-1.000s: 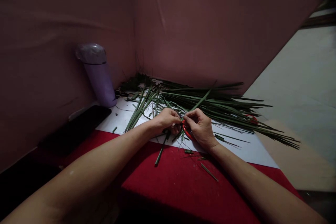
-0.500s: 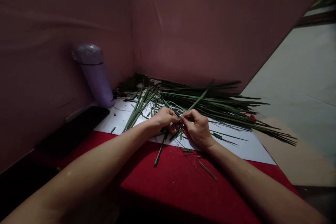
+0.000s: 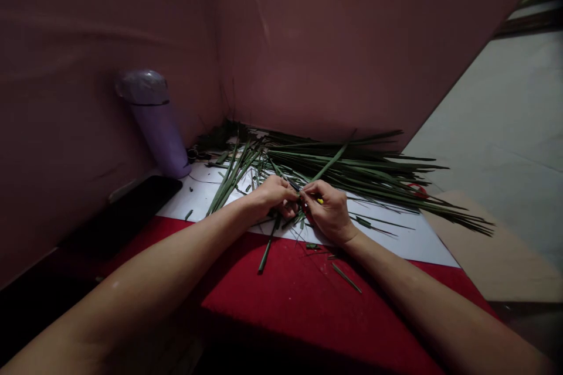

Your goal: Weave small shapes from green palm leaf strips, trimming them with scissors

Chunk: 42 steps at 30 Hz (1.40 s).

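Just above the white sheet, my left hand and my right hand meet with their fingertips nearly touching. My left hand is closed in a pinch on a long green leaf, which slants up and away to the right. A rolled green piece sticks out below my left hand. My right hand is closed around scissors with red and yellow handles, its fingertips at the leaf. A dark blade tip shows between the hands; the fingers hide most of the tool and the pinched spot.
Long green leaves lie heaped behind my hands, with cut stalks to the left. A purple tumbler leans in view at left beside a dark flat device. Scraps lie on the white sheet and red cloth.
The view has shifted slightly. My fingers stay together at the leaf, and less of the red handle shows under my right hand. The heaped leaves lie as before.
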Each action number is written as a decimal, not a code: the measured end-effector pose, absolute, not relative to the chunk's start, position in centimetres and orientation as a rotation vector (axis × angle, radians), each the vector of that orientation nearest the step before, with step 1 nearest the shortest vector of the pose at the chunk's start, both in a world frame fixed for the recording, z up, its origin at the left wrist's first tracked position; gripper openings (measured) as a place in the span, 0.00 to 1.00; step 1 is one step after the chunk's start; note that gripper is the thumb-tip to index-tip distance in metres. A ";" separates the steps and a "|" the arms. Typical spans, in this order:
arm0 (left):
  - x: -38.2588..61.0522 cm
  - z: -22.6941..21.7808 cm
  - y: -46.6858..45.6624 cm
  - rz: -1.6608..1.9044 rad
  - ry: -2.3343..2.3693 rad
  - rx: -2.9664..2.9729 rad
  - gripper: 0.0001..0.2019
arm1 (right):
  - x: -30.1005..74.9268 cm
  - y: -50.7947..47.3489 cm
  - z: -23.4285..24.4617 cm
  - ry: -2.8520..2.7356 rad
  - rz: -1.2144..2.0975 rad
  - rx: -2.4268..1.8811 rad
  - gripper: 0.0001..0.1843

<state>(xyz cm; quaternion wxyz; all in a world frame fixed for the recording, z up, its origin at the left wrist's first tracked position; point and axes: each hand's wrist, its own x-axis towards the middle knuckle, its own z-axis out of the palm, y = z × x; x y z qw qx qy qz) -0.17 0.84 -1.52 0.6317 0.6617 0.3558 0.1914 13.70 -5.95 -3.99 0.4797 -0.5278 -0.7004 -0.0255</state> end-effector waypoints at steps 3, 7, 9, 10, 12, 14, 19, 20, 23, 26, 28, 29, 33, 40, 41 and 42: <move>-0.2 -1.5 0.9 0.440 0.818 1.526 0.05 | 13.7 -5.9 -4.1 -1.690 -0.056 -1.300 0.05; -0.2 -1.8 1.0 0.455 0.828 1.540 0.05 | 13.6 -5.9 -4.1 -1.651 -0.041 -1.313 0.05; -0.1 -1.9 1.0 0.456 0.834 1.540 0.04 | 13.6 -5.8 -4.0 -1.658 -0.046 -1.322 0.05; -0.1 -1.9 1.0 0.453 0.840 1.539 0.04 | 13.5 -5.8 -4.0 -1.652 -0.043 -1.331 0.05; 0.0 -1.8 0.9 0.447 0.858 1.533 0.04 | 13.5 -5.8 -4.1 -1.627 -0.025 -1.354 0.05; 0.0 -1.6 0.8 0.446 0.862 1.527 0.04 | 13.5 -5.7 -4.1 -1.609 -0.006 -1.365 0.05; -0.1 -1.4 0.7 0.446 0.845 1.521 0.03 | 13.5 -5.6 -4.1 -1.537 0.068 -1.395 0.04; -0.1 -1.4 0.8 0.450 0.839 1.522 0.03 | 13.5 -5.6 -4.0 -1.517 0.088 -1.402 0.04; -0.1 -1.5 0.9 0.461 0.820 1.521 0.03 | 13.5 -5.6 -3.9 -1.473 0.117 -1.412 0.05; -0.1 -1.6 0.9 0.456 0.816 1.522 0.04 | 13.4 -5.6 -3.8 -1.477 0.107 -1.411 0.05; -0.1 -1.5 0.8 0.449 0.818 1.524 0.04 | 13.4 -5.6 -3.9 -1.473 0.092 -1.418 0.05; -0.1 -1.5 0.8 0.448 0.818 1.525 0.04 | 13.5 -5.6 -3.9 -1.467 0.087 -1.424 0.05; -0.1 -1.4 0.7 0.442 0.816 1.516 0.04 | 13.5 -5.6 -3.8 -1.461 0.090 -1.427 0.05; -0.2 -1.4 0.8 0.442 0.800 1.516 0.04 | 13.5 -5.4 -3.7 -1.388 0.053 -1.471 0.06; -0.2 -1.4 0.8 0.443 0.795 1.518 0.04 | 13.5 -5.4 -3.7 -1.382 0.055 -1.471 0.06; -0.2 -1.4 0.8 0.444 0.787 1.519 0.03 | 13.5 -5.4 -3.8 -1.376 0.059 -1.469 0.06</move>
